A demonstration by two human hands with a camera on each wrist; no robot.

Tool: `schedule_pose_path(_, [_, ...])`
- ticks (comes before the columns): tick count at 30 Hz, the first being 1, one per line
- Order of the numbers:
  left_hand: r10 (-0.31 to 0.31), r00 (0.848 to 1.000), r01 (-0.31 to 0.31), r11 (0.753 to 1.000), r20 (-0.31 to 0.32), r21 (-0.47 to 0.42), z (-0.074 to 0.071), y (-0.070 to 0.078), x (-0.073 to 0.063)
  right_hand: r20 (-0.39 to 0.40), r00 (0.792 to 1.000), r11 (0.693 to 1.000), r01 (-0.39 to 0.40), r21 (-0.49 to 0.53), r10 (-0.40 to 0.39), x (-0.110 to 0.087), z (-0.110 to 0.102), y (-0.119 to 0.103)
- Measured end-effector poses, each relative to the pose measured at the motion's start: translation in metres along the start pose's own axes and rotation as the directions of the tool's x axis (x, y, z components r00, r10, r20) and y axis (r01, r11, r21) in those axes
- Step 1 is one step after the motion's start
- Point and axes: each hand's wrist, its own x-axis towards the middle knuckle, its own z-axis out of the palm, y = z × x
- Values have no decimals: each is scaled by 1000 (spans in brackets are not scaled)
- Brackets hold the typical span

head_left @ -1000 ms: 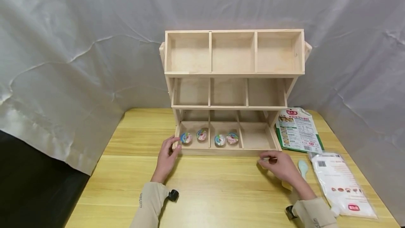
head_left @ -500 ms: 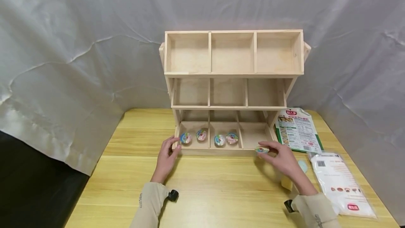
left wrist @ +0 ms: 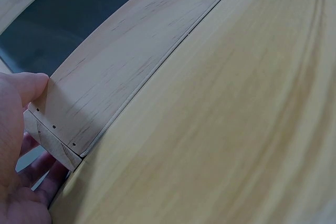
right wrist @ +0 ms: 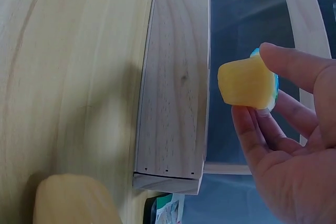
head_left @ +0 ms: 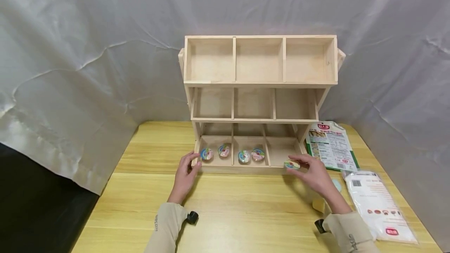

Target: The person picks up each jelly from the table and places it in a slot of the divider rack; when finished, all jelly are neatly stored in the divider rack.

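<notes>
My left hand (head_left: pixel 184 177) grips the front left corner of a three-tier wooden shelf (head_left: pixel 242 170); in the left wrist view its thumb (left wrist: pixel 34 85) lies on the front board and fingers wrap behind the side. My right hand (head_left: pixel 313 175) pinches a yellow jelly cup (right wrist: pixel 244 82) with a printed lid between thumb and fingertips. That cup is held tilted at the front board of the lowest right compartment (head_left: pixel 281 149). Two jelly cups (head_left: pixel 206 154) sit in the lowest left compartment, and two more jelly cups (head_left: pixel 258 154) in the lowest middle one.
Another yellow jelly cup (right wrist: pixel 76 200) stands on the table (head_left: pixel 232 214) near my right wrist. Behind that wrist shows a pale green spoon (head_left: pixel 336 184), partly hidden. To the right lie a green-and-white printed pouch (head_left: pixel 332 145) and a clear-wrapped white packet (head_left: pixel 379 206). Grey curtains (head_left: pixel 105 69) surround the table.
My right hand has moved up and forward from before the shelf to the lowest right compartment's front board, carrying the jelly cup. My left hand has stayed on the corner.
</notes>
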Motion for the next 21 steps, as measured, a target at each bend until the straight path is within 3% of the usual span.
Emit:
schedule_pose_path(11, [2, 1000, -2, 1000, 2, -8, 1, 1, 0, -26, 999, 1000, 25, 19, -24, 4, 5, 8])
schedule_pose_path(21, [-2, 1000, 2, 1000, -11, 8, 1, 0, 1, -14, 1000, 999, -15, 35, 15, 5, 9, 9])
